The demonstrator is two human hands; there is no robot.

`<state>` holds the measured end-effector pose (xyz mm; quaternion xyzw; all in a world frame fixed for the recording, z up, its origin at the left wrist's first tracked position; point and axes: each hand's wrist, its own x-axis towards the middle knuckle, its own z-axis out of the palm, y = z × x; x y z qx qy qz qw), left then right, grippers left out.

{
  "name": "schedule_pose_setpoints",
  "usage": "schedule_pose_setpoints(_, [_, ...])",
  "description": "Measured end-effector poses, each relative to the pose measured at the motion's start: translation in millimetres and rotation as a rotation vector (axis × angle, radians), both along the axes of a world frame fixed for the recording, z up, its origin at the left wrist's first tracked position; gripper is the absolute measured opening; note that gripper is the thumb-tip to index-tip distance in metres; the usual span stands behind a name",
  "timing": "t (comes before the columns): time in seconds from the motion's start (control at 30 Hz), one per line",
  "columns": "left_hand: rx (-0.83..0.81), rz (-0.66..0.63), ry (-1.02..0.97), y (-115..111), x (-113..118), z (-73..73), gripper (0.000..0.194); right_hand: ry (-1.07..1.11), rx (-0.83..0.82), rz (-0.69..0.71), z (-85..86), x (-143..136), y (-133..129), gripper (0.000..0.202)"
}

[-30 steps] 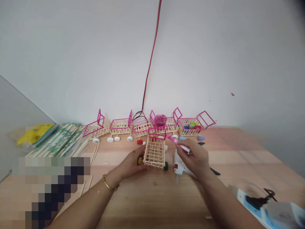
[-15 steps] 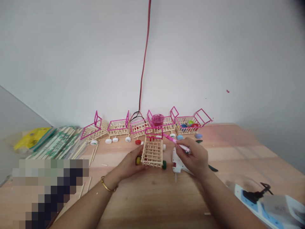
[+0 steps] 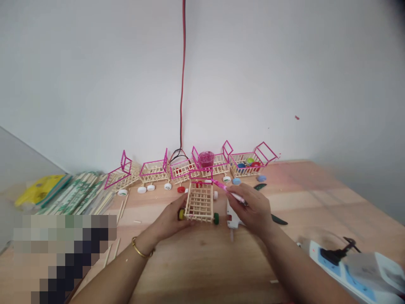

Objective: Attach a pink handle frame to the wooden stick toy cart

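Note:
My left hand (image 3: 172,218) is closed on the left side of a small stick-built cart (image 3: 201,203) with bottle-cap wheels and a pink handle frame. In my right hand (image 3: 253,209) is a paintbrush (image 3: 232,193) with a white handle and pink-smeared front; its tip meets the right side of the cart's handle frame. A cup of pink paint (image 3: 206,159) stands behind the cart. Beneath my right hand lies a white glue gun (image 3: 233,217), partly hidden by the hand.
Several similar carts with pink rims, such as the rightmost cart (image 3: 236,169), line the wall. Wrapped stick bundles (image 3: 74,196) and a yellow packet (image 3: 39,190) lie at left. A power strip (image 3: 341,270) sits at front right, and a cable (image 3: 182,84) hangs down the wall.
The whole view has shifted slightly, so the table items appear a little further left. My left hand still holds the cart, and the brush stays at its pink handle frame.

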<state>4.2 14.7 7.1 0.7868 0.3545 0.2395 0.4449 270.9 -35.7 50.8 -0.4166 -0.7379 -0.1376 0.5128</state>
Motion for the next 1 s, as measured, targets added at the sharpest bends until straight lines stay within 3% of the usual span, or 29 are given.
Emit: schedule_pose_setpoints(1.0, [-0.016,-0.031,-0.099,-1.0,3.4,1.7,0.07,-0.045,-0.098,0.053,-7.7,-9.0,7.3,0.011])
